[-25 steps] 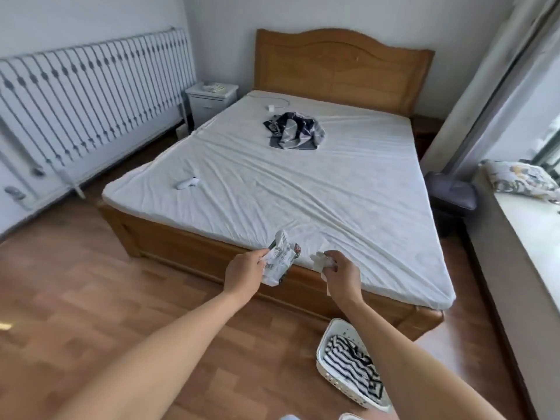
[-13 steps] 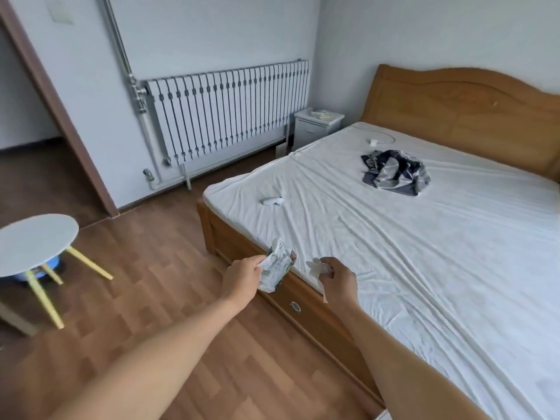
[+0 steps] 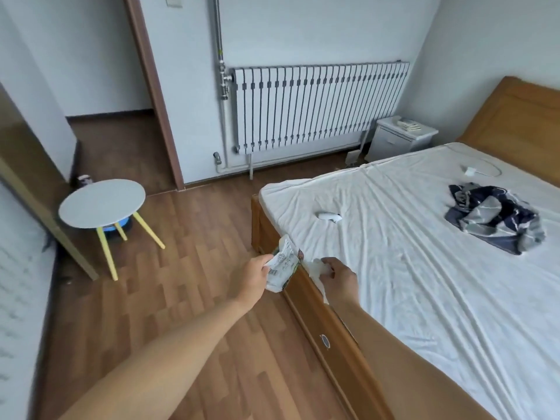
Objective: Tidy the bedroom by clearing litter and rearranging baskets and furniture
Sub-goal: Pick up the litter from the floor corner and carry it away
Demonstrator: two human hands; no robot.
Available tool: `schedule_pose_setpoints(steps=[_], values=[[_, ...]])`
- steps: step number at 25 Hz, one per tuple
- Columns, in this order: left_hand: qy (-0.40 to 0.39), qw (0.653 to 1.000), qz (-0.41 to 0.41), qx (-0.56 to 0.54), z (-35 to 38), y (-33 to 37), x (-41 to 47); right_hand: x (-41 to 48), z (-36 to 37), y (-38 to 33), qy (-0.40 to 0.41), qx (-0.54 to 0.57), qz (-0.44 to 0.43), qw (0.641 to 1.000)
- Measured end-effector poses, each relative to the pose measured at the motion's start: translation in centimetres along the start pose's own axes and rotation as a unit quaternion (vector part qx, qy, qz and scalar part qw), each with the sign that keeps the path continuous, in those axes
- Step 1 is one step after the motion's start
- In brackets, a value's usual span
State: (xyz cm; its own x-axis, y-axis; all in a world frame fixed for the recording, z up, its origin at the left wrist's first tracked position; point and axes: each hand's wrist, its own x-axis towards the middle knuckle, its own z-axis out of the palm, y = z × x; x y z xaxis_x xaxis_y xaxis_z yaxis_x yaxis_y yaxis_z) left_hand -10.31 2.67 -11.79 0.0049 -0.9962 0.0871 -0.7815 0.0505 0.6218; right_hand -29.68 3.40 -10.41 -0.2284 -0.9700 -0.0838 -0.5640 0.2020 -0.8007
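My left hand [image 3: 251, 278] pinches a crumpled white printed wrapper [image 3: 282, 266] by its edge, out in front of me over the floor beside the bed corner. My right hand [image 3: 339, 277] grips a wad of white tissue [image 3: 315, 269], held just over the wooden bed frame [image 3: 306, 301]. Both arms reach forward side by side. On the white sheet [image 3: 424, 268] lie a small white object [image 3: 328, 216] and a bundled dark blue and grey cloth [image 3: 497, 219].
A round white side table [image 3: 101, 203] with yellow legs stands left on the wood floor, something blue under it. Behind are a radiator [image 3: 318, 104], an open doorway [image 3: 112, 125], and a white nightstand [image 3: 400, 137]. A white charger and cable [image 3: 472, 170] lie near the headboard.
My view has swung left, away from the window side and the floor basket toward the door, radiator and round table. Both hands still hold the wrapper and tissue in front of me.
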Motion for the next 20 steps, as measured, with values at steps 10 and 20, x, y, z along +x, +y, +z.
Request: schedule_pose_setpoints(steps=[10,20], values=[[0.073,0.992,-0.100,-0.034,-7.7,-14.7,14.9,14.7,16.1,-13.1,-0.104,0.018,-0.071,0.992],[0.090,0.982,-0.168,0.007,-15.8,-25.2,31.3,29.6,28.6,-25.7,-0.133,0.020,-0.086,0.987]])
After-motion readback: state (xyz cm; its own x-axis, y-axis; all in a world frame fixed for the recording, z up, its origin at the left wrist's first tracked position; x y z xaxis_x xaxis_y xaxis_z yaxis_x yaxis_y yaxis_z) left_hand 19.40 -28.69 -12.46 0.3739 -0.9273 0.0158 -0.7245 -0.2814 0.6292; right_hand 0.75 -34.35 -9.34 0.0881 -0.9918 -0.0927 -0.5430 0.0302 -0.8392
